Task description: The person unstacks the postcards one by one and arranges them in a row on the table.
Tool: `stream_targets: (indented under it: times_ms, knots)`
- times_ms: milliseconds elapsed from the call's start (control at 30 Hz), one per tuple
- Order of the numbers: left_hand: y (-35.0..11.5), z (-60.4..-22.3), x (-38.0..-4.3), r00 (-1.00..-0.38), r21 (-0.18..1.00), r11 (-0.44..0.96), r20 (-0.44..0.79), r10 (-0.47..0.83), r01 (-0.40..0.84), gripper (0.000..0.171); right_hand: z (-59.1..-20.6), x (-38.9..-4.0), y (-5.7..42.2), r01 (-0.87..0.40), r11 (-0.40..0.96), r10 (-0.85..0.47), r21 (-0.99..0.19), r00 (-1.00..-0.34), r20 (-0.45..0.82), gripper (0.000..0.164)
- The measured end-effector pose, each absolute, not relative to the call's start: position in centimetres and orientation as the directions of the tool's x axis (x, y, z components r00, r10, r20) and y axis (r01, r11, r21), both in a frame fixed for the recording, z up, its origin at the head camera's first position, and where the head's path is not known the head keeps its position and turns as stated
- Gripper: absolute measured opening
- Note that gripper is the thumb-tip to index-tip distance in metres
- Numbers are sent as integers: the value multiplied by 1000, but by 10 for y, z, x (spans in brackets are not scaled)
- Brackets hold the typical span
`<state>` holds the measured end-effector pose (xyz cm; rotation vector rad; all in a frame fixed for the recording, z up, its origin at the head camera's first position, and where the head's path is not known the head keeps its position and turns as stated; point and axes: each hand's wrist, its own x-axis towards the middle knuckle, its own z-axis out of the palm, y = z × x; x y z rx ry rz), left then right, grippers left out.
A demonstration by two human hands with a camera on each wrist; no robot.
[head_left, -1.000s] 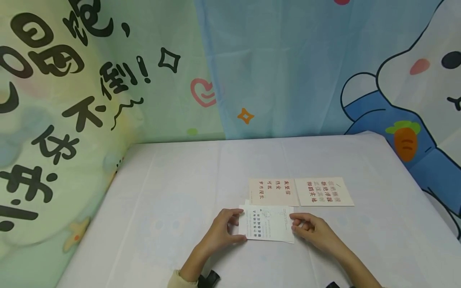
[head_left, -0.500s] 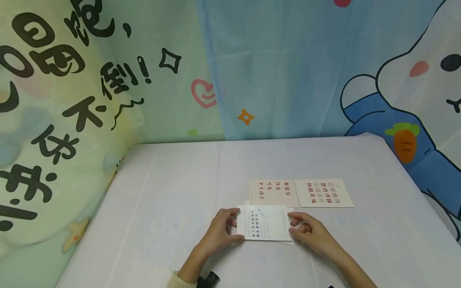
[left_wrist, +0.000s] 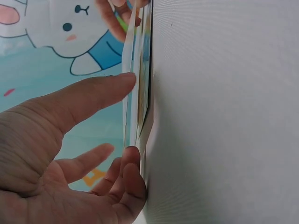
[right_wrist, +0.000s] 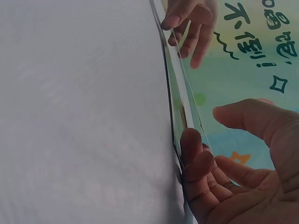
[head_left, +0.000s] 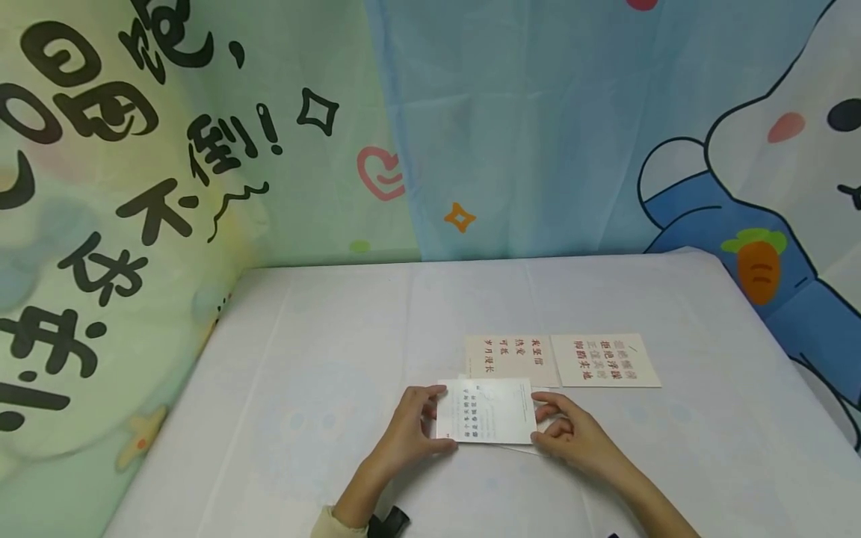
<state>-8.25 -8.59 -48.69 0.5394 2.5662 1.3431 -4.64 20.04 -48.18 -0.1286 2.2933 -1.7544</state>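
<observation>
A white card (head_left: 494, 411) printed with dark characters lies between my two hands in the head view. At its left end, the left hand (head_left: 412, 424) holds it with thumb and fingers curled about the corners. Fingers of the right hand (head_left: 575, 435) grip the opposite end in the same way. More cards sit underneath; the edge of one pale card (head_left: 521, 449) peeks out at the front. Seen edge-on in the left wrist view, the top card (left_wrist: 126, 60) stands slightly apart from the stack (left_wrist: 141, 88) below. The right wrist view shows the right thumb (right_wrist: 229, 115) raised beside the edges.
Just behind the hands, two cream cards with red characters lie side by side, a left one (head_left: 511, 360) and a right one (head_left: 605, 360). A white cloth (head_left: 323, 344) covers the table. Printed curtains (head_left: 525, 134) hang at the back and left.
The top card has shifted left and slightly away, with the right hand following it leftward. More of the cards beneath shows at the right. The left hand has barely moved.
</observation>
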Motion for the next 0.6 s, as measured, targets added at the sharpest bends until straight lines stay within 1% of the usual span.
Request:
stream_targets:
  times_ms: [200,300,467,600]
  knots:
    - [-87,-487,-83,-920,796,558,-4,392,235,84,-483,-48,198,35,252,-245,-967,-965,-99,73]
    - [-88,-488,-84,-925,793,567,-9,379,225,85,-484,-50,196,35,257,-246,-966,-964,-100,74]
    - [-89,-486,-85,-930,789,573,-6,367,221,84,-485,-53,192,61,288,-218,-956,-967,-128,72]
    - [-90,-486,-86,-933,783,580,-1,360,223,83,-483,-55,189,62,297,-204,-953,-971,-126,70]
